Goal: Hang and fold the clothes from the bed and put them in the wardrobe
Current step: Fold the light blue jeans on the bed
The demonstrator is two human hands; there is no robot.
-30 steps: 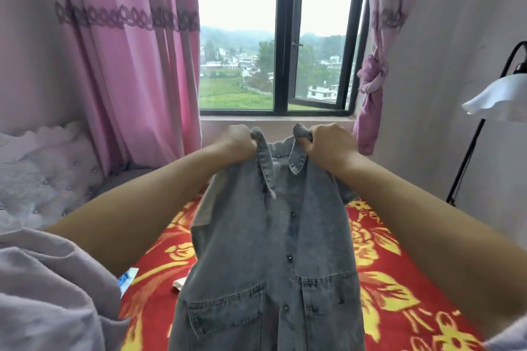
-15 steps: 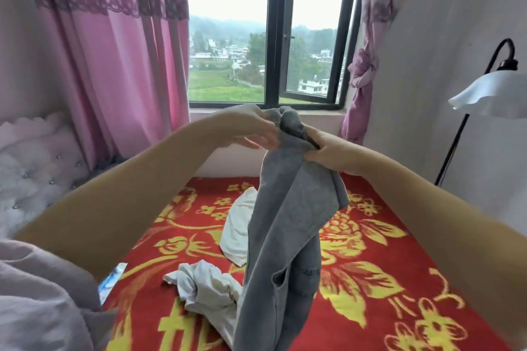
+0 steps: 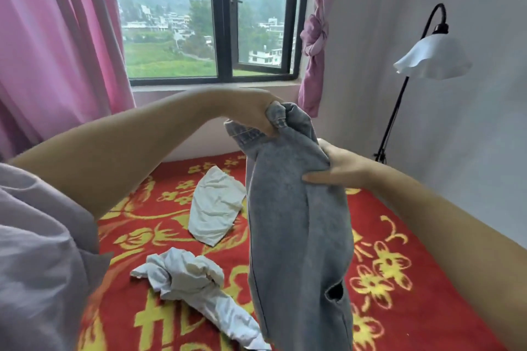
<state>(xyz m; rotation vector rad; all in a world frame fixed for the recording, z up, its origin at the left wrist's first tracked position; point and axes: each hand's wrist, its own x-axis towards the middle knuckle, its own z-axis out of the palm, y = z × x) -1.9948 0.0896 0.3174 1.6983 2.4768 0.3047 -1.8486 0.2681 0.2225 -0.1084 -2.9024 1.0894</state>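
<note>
Denim shirt [image 3: 296, 222] bunched in left hand [image 3: 253, 114] grip, right hand [image 3: 339, 168] seemingly pinching its side

Soft, overcast daylight enters through the window [image 3: 216, 23], whose sky is overexposed to white. Shadows are faint. Wide-angle distortion bows the frame edges; slight blur softens the near sleeve [image 3: 37, 251].
</note>
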